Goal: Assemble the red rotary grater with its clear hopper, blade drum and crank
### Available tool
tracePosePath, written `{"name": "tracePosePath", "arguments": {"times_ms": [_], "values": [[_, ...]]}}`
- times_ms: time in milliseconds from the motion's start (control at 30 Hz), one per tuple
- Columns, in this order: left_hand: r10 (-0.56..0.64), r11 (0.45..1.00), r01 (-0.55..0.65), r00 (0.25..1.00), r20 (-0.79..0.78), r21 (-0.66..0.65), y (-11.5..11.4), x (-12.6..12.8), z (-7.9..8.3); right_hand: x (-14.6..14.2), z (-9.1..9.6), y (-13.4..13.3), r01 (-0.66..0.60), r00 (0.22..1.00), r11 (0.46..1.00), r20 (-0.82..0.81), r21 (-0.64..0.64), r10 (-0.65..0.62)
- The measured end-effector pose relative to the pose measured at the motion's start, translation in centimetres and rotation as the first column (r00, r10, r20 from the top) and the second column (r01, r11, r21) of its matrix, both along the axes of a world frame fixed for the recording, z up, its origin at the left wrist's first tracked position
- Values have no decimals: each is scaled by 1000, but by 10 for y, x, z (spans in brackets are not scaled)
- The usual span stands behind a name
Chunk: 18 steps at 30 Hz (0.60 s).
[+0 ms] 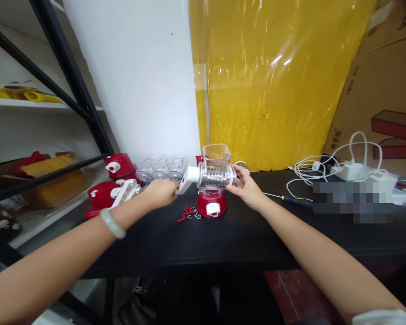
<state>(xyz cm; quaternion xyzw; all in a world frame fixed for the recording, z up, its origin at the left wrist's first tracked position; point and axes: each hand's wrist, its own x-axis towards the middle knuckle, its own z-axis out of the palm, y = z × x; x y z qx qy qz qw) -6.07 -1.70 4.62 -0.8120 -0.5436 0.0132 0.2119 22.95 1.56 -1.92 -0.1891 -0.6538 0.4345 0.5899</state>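
A rotary grater (214, 180) with a red base, a clear hopper and a metal drum stands on the black table (243, 234). My left hand (160, 192) is closed round its white crank handle (188, 179) on the left side. My right hand (246, 188) rests against the drum's open right end, fingers curved on the clear housing. A pale bangle (112, 223) sits on my left wrist.
More red bases (120, 165), white cranks (126, 191) and clear drums (160, 168) lie at the table's left. A small red piece (186, 213) lies beside the grater. A screwdriver (289, 198), white cables and chargers (350, 169) sit right. Yellow plastic sheet and cardboard boxes stand behind; black shelving at left.
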Motion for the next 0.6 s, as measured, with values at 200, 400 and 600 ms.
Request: {"name": "tracePosePath", "arguments": {"times_ms": [200,400,600], "values": [[-57,998,56,998,-29,-38,-91,22,30,2,-5,5,44,999,994,1,-100,-44],[8,854,-40,998,64,519,-57,54,126,4,-4,2,-18,999,998,-35,-56,16],[43,928,-14,997,-69,373,36,53,126,7,3,-6,-121,992,992,-45,-25,120]]}}
